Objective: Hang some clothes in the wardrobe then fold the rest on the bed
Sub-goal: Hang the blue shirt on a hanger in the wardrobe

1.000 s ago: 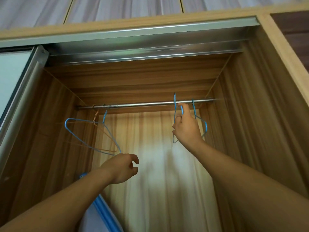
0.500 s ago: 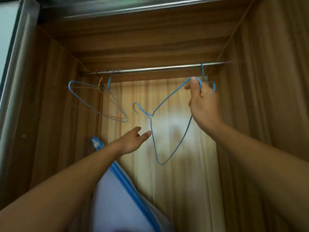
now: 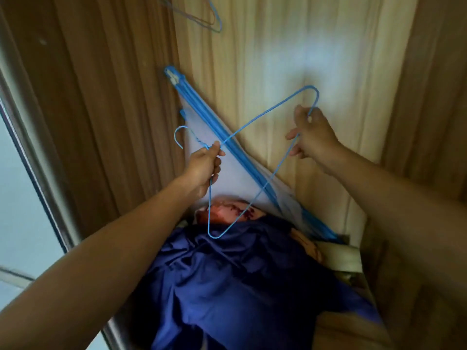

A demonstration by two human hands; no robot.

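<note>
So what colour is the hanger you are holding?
Blue. It's a thin blue wire hanger, seen best in the head view.

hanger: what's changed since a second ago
The right hand lifted the hanger off the rail and brought it down toward the blue cloth. The left hand, empty before, now grips it by the neck. Unchanged: the right hand still holds it, and a second hanger stays up top.

A single wide-angle view, worn on the person's head, looks forward and steeply down into the open brown wood-grain wardrobe (image 3: 113, 97), from close in. Its pale back panel (image 3: 252, 59) fills the top of the frame, a crumpled dark blue cloth heap (image 3: 227, 286) the bottom.
</note>
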